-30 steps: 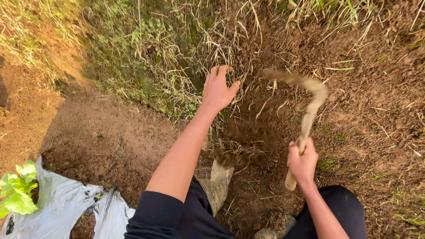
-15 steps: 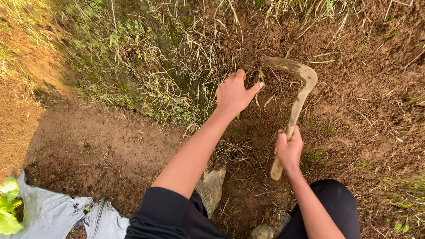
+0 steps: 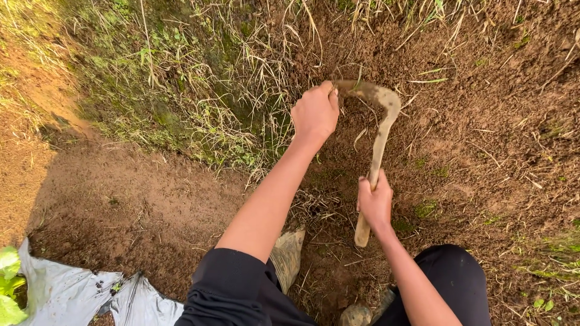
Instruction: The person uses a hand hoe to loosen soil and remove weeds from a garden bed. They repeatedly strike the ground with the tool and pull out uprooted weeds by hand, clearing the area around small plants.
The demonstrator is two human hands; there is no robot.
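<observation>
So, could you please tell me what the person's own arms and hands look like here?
Both forearms are bare, as are the left hand and right hand: no gloves, rings or watch show. A dark sleeve is pushed up on the left arm; no right sleeve shows.

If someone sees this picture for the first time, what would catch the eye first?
First, the two bare arms at the centre: the right hand grips the wooden handle of a muddy sickle, and the left hand closes on dry grass beside its curved blade. Around them lies brown dug soil. At the lower left corner, pale plastic sheet and bright green leaves stand out.
</observation>
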